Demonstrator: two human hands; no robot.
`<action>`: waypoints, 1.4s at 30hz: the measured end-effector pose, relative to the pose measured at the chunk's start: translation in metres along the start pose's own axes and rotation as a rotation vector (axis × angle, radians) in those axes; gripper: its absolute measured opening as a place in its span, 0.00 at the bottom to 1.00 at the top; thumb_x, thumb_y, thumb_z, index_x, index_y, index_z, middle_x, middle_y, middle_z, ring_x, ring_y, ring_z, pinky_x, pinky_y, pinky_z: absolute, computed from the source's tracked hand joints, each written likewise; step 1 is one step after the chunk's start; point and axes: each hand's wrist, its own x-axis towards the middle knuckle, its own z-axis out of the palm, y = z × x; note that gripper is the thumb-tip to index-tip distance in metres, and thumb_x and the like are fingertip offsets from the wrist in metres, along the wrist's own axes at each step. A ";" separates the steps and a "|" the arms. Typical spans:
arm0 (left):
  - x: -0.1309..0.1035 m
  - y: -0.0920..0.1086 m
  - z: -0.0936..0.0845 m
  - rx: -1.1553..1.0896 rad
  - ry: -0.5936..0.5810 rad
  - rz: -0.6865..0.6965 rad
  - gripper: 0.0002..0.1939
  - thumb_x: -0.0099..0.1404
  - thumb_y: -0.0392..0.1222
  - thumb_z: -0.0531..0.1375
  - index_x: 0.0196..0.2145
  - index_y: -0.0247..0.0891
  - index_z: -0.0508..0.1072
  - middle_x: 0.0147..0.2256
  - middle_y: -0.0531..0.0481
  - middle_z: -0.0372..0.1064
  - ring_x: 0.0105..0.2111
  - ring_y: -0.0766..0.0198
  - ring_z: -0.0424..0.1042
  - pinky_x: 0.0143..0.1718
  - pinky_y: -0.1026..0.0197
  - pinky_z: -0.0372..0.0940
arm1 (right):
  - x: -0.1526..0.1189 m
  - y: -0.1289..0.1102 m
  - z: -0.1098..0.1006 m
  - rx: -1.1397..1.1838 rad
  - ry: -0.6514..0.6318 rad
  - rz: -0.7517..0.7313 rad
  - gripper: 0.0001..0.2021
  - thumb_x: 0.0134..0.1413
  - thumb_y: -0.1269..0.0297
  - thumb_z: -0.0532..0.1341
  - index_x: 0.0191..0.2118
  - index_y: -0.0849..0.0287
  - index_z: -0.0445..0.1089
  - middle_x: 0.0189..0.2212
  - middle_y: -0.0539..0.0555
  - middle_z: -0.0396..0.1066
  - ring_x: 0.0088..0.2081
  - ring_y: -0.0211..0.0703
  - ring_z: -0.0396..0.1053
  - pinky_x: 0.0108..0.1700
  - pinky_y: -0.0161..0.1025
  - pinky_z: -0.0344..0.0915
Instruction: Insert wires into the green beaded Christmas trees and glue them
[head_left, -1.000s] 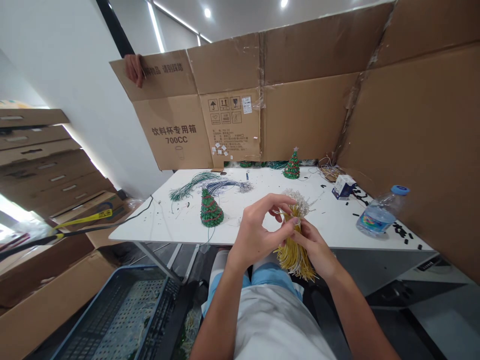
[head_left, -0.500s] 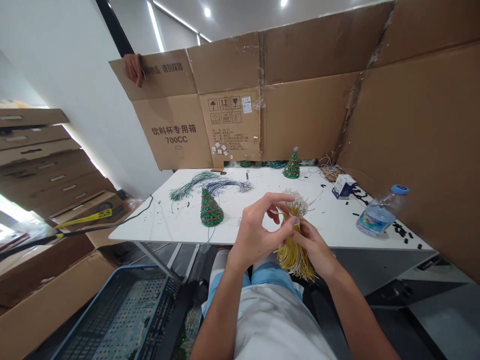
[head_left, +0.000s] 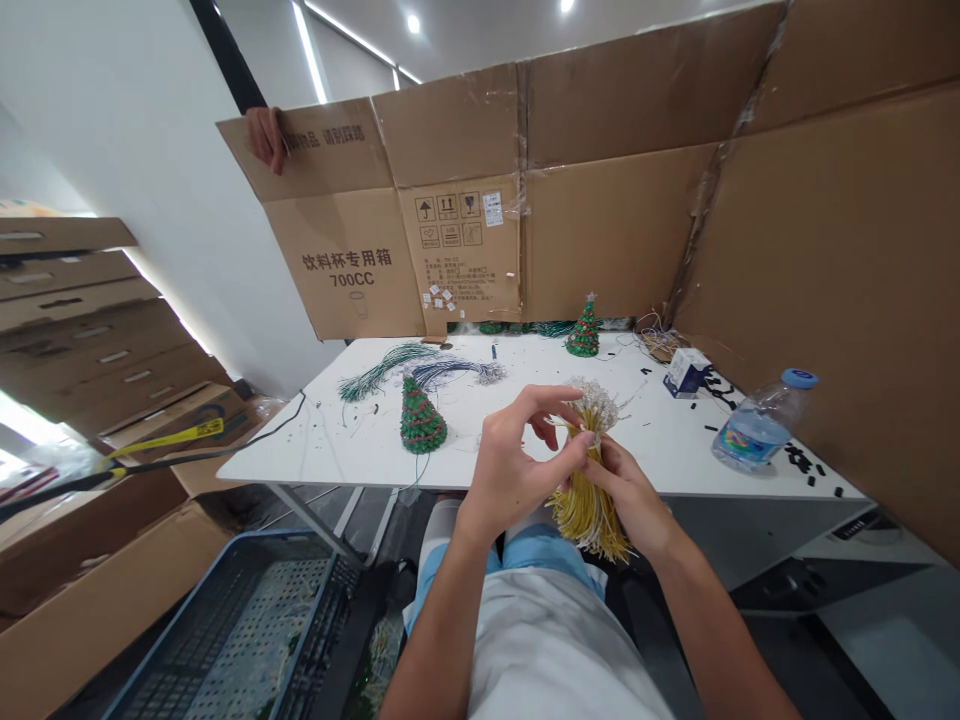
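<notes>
A bundle of thin yellow wires (head_left: pixel 589 515) with a thick cluster of clear-whitish tips hangs over the table's front edge, above my lap. My right hand (head_left: pixel 634 495) is wrapped round the bundle below the pale tips, its thumb lying across the strands. From the other side, my left hand (head_left: pixel 517 465) closes its thumb and curled fingers at the neck of the bundle, index finger raised over the tips. Whether it also pinches a single strand is too small to tell. A small green beaded Christmas tree (head_left: pixel 422 420) stands left of my left hand.
On the white table (head_left: pixel 315 445) lie green wires (head_left: pixel 386 370) and dark blue wires (head_left: pixel 454 372). A second tree (head_left: pixel 583 330), a small box (head_left: pixel 687 373) and a water bottle (head_left: pixel 757 425) stand farther right. Cardboard (head_left: pixel 465 130) walls the back; another person's hand (head_left: pixel 266 138) grips its top.
My left index finger and fingertips have shifted very slightly at the neck of the bundle. Everything else looks the same.
</notes>
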 end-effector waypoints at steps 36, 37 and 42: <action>-0.002 -0.011 -0.004 -0.214 -0.152 -0.269 0.09 0.72 0.46 0.72 0.39 0.38 0.81 0.37 0.47 0.84 0.24 0.66 0.79 0.35 0.59 0.80 | 0.002 -0.003 -0.001 0.300 -0.073 0.152 0.17 0.48 0.49 0.78 0.33 0.59 0.82 0.26 0.54 0.79 0.25 0.45 0.75 0.30 0.40 0.73; -0.002 -0.012 -0.004 -0.209 -0.155 -0.284 0.10 0.71 0.47 0.72 0.39 0.38 0.81 0.37 0.47 0.84 0.25 0.66 0.79 0.34 0.60 0.80 | 0.002 -0.002 -0.002 0.315 -0.088 0.161 0.18 0.49 0.48 0.77 0.32 0.59 0.83 0.25 0.54 0.79 0.26 0.46 0.75 0.31 0.40 0.74; 0.000 -0.012 -0.005 -0.222 -0.178 -0.270 0.12 0.70 0.48 0.74 0.37 0.37 0.83 0.30 0.49 0.81 0.26 0.63 0.81 0.36 0.60 0.79 | 0.004 0.002 -0.002 0.308 -0.015 0.122 0.20 0.50 0.46 0.78 0.30 0.60 0.83 0.25 0.54 0.78 0.27 0.43 0.75 0.31 0.37 0.73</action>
